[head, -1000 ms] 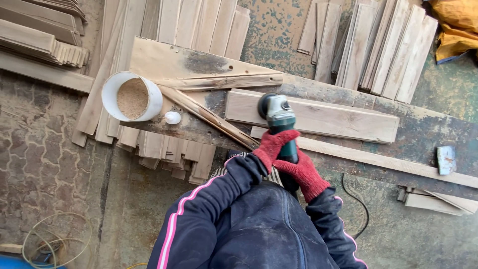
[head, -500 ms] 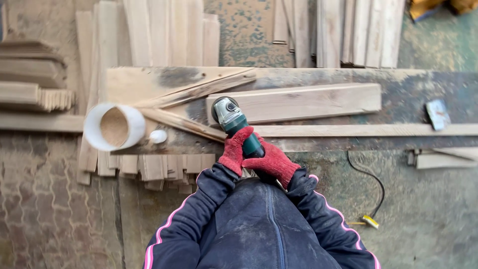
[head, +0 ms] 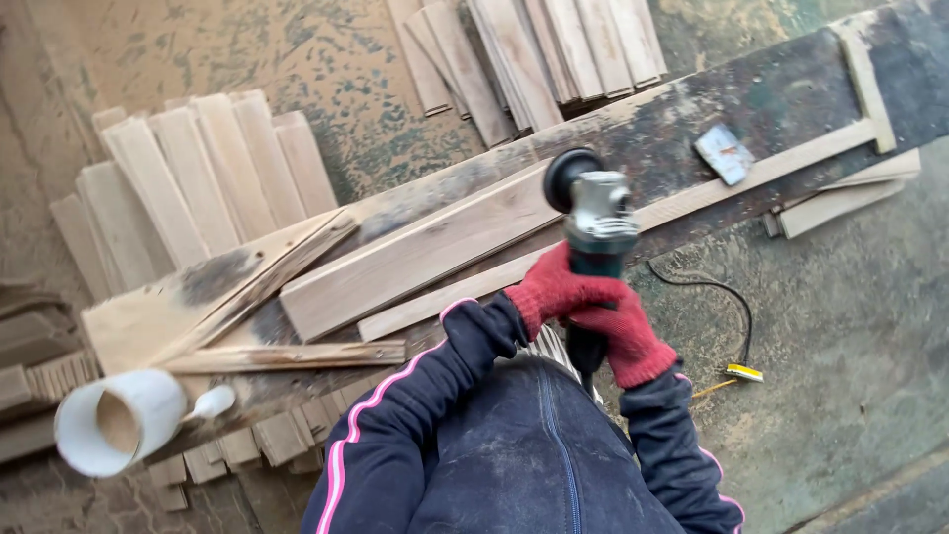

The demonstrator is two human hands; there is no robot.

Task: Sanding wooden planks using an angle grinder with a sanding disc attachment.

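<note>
Both my hands wear red knit gloves and grip a green and grey angle grinder (head: 596, 222). My left hand (head: 550, 289) wraps the body just behind the head. My right hand (head: 625, 341) holds the dark rear handle. The grinder's black disc sits at the right end of a pale wooden plank (head: 415, 254) that lies on a long, dark, worn workbench board (head: 761, 99). A thinner strip of wood (head: 445, 294) lies alongside the plank, near my hands.
A white bucket (head: 121, 421) holding sawdust and a small white object (head: 213, 400) sit at the bench's left end. Stacks of cut boards (head: 198, 178) and more boards (head: 539, 54) lie on the floor behind. A grey sanding block (head: 724, 153) rests on the bench. A black cord (head: 727, 297) trails on the floor.
The view has swung, so the bench now runs diagonally. The grinder has moved from the plank's left end to its right end, with both hands keeping their grip.
</note>
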